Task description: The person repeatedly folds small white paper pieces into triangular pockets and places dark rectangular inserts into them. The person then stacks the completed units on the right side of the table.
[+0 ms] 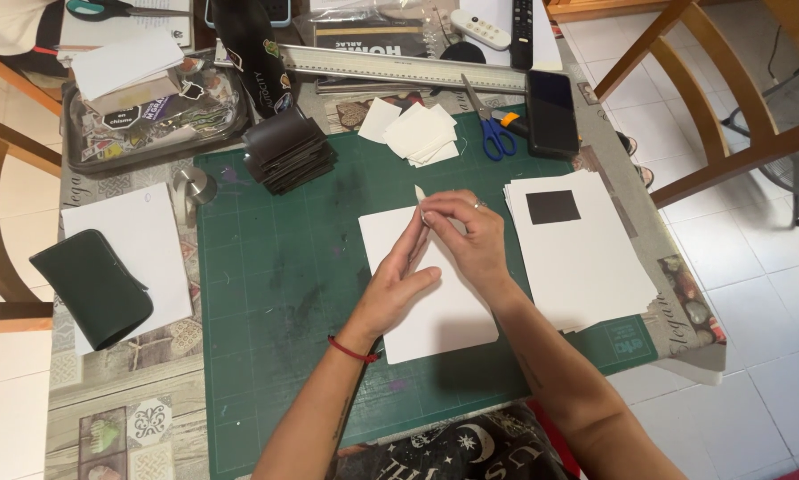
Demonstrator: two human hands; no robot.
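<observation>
Card (435, 311), white and roughly square, lies flat on the green mat (266, 293) at the middle of the frame, its long sides running from the upper left toward the lower right. Both hands meet at its upper edge. The left hand (399, 284) rests flat on the sheet, fingers stretched up toward the top edge, holding it down; a red band circles that wrist. The right hand (470, 236) comes in from the lower right and has its fingertips pinched together on a small pale tool (420, 193), whose tip pokes up just past the card's top edge. So the card sits directly under and below both hands, and the right hand is the one at the working edge.

To the right of the frame a stack of white sheets (586, 267) carries a black square (553, 206). Above the hands lie small white squares (417, 132), blue scissors (493, 133) and a dark phone (552, 114). A pile of dark pieces (288, 151) sits at the mat's upper left, and a dark green pouch (92, 286) rests on paper at the far left of the counter (106, 400).
</observation>
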